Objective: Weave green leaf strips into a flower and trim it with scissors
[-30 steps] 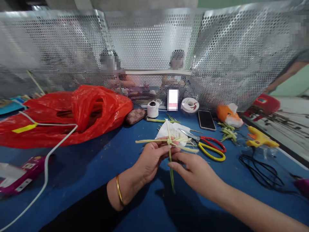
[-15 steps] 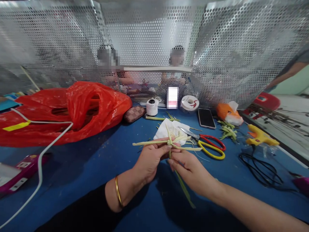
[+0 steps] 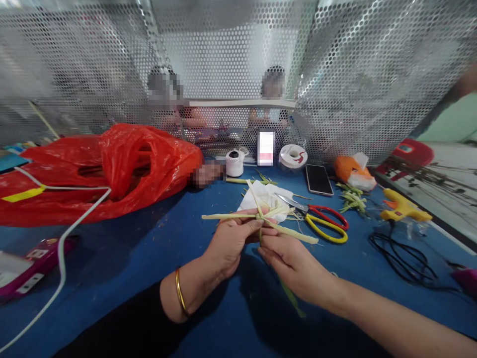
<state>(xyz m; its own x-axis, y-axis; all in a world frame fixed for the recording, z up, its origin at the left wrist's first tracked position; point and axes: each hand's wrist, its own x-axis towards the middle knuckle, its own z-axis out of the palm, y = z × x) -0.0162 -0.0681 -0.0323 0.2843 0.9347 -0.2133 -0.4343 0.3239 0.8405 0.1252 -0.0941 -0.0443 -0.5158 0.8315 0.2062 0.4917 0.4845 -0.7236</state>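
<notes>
A small woven knot of pale green leaf strips [image 3: 260, 217] is between my hands, its loose ends sticking out left, right, up and down. My left hand [image 3: 229, 243] is closed on the knot, with the thumb pressed over its middle. My right hand [image 3: 294, 256] pinches a strip just below the knot, and a long green tail hangs under that hand. Behind the knot lies a white tissue [image 3: 246, 201] with leaf bits on it. Scissors [image 3: 316, 215] with one red and one yellow handle lie right of the tissue.
A red plastic bag [image 3: 167, 169] fills the left, near a white cable [image 3: 63, 243] and purple power strip [image 3: 44, 258]. At the back stand a thread spool [image 3: 234, 165], ribbon roll [image 3: 293, 158] and phone [image 3: 319, 179]. On the right lies a yellow glue gun [image 3: 404, 208].
The upper strip now leans further left, and the right-hand strip reaches lower and further right. Both hands keep nearly the same place on the woven knot.
</notes>
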